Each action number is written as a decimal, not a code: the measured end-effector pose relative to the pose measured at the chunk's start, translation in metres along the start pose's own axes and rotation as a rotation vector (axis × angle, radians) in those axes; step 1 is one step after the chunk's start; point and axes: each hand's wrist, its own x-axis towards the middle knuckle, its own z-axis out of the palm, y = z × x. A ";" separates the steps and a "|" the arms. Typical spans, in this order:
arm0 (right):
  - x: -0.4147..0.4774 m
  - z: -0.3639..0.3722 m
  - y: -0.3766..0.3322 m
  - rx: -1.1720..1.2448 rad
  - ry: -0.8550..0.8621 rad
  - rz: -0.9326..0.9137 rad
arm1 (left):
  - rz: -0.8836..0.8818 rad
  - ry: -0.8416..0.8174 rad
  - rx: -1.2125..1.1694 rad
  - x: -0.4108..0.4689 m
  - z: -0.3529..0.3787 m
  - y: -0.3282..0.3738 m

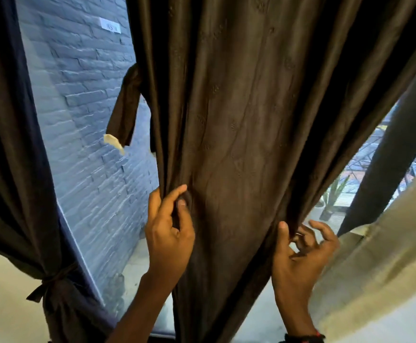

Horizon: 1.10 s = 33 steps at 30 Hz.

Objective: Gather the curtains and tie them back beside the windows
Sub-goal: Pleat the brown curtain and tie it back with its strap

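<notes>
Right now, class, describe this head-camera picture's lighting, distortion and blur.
Head view: window daylight backlights the brown curtain, leaving its folds dark; the wide lens tilts the brick wall and curtain edges; the fingers of the right hand look slightly blurred, the left hand sharper.

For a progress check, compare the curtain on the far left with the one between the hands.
The left curtain is cinched by a knotted tie; the middle curtain hangs loose, its tie strap dangling unused. No hand touches the left curtain; the left hand and right hand grip the middle curtain's edges. Both are dark brown fabric.
</notes>
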 end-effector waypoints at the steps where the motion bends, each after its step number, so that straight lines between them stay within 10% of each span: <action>1: -0.001 -0.002 0.002 -0.044 0.015 -0.057 | -0.013 -0.007 0.016 -0.002 0.002 -0.001; 6: -0.013 -0.004 0.012 -0.451 -0.084 -0.423 | -0.037 -0.018 0.114 -0.012 0.011 -0.006; 15: -0.010 0.056 -0.013 -0.517 -0.228 -0.217 | 0.056 -0.031 0.013 -0.021 0.012 -0.006; 27: -0.051 0.054 -0.006 -0.378 -0.309 -0.553 | 0.056 -0.212 -0.057 -0.016 -0.003 -0.001; 33: -0.044 0.059 -0.016 -0.284 -0.424 -0.429 | 0.001 -0.272 -0.258 -0.019 -0.013 0.007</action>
